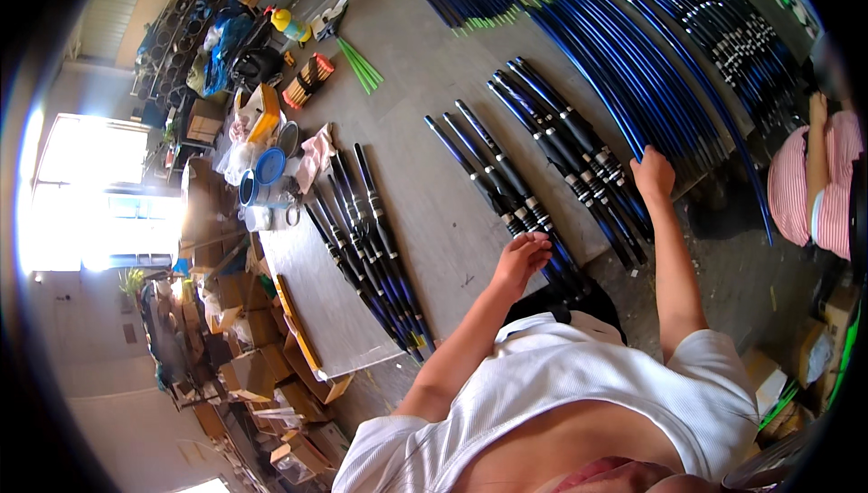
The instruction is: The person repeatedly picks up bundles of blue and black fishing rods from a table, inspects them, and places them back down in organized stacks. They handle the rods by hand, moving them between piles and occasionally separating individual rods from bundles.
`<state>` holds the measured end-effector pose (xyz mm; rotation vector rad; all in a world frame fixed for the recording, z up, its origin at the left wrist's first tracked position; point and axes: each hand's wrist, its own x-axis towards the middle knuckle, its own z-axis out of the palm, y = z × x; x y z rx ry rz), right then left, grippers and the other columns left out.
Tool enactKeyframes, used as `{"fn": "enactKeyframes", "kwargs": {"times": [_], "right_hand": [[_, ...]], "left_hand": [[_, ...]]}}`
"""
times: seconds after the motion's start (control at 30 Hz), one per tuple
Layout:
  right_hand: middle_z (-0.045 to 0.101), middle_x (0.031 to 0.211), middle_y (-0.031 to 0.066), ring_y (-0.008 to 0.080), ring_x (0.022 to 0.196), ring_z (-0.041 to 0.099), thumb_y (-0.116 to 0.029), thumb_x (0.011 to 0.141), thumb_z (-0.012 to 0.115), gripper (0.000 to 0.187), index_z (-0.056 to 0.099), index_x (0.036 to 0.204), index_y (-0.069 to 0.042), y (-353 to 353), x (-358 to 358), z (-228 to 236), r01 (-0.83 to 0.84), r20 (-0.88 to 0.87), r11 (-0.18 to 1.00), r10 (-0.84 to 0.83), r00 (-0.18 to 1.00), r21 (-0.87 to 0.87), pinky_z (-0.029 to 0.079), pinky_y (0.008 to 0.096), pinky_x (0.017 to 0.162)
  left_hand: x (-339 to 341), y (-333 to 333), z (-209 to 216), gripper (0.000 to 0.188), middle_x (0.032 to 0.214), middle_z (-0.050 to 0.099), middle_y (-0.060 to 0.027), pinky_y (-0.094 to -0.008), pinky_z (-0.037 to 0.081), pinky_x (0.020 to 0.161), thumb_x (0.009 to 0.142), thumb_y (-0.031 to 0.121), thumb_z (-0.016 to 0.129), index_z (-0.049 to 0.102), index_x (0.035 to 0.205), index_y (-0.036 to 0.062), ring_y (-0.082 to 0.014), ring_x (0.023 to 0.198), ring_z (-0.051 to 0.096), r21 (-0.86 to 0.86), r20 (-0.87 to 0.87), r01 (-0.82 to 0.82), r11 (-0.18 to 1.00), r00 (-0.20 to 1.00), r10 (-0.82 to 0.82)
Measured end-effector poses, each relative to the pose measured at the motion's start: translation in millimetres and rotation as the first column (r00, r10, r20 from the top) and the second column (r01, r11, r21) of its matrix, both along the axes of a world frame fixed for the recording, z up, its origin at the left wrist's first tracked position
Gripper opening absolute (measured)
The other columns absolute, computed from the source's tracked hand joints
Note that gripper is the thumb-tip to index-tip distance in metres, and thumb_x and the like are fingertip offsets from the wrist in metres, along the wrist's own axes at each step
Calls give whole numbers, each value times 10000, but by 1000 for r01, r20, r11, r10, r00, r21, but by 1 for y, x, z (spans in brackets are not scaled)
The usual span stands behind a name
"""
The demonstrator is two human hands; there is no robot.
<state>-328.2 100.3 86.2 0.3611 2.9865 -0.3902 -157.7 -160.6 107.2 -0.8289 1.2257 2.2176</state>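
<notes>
My right hand [653, 173] is closed around the near end of a slim blue rod blank [624, 122], at the left edge of a fanned row of blue rod blanks [624, 68] with green tips. My left hand [523, 264] hovers over or touches the lower part of a small group of fishing rod handles [493, 172], dark with silver fittings. Its fingers are curled together; what they hold, if anything, is hidden. Between my hands lies another group of fishing rod handles [565, 145], black and blue.
Another cluster of rod handles [362, 240] lies on the grey table [416, 258] at left. Beyond it are a pink cloth [315, 156], blue-rimmed tubs [270, 165] and a yellow bottle [287, 23]. More rods [723, 32] lie far right, near a person in a striped top [805, 185].
</notes>
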Motion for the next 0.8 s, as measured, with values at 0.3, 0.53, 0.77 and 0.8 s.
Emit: {"fn": "enactKeyframes", "kwargs": {"times": [0.3,0.53,0.77,0.8], "right_hand": [[627,863,204,362,848,601,-256,781,621,275,562,882,-7,8,73,69,-186,-145,981,176,974,-57,486,439,711],[623,788,214,389,776,596,-252,729,658,267,559,839,-29,-50,153,126,-345,-43,927,342,939,-149,473,447,675],[606,1023,141,195,766,644,-393,804,648,652,439,1228,58,-59,206,137,230,176,-36,534,827,-973,522,251,620],[601,1048,163,226,818,649,-465,819,592,690,436,1223,72,-61,218,137,175,104,-91,514,851,-980,529,269,647]], "left_hand": [[-57,4,22,445,1128,547,-76,-320,451,874,861,277,612,461,1203,35,-193,1035,553,-10,-214,27,1000,977,-28],[-107,-4,41,511,1038,535,-91,-414,505,744,836,227,650,348,1216,68,-237,923,571,433,-304,-293,852,843,445],[-52,-52,53,242,948,553,-40,-334,524,678,881,36,523,416,1091,96,-158,783,557,539,-402,-362,760,683,610],[-43,-59,56,249,957,553,-41,-335,526,687,879,35,527,415,1094,96,-157,789,558,570,-403,-363,737,658,636]]}}
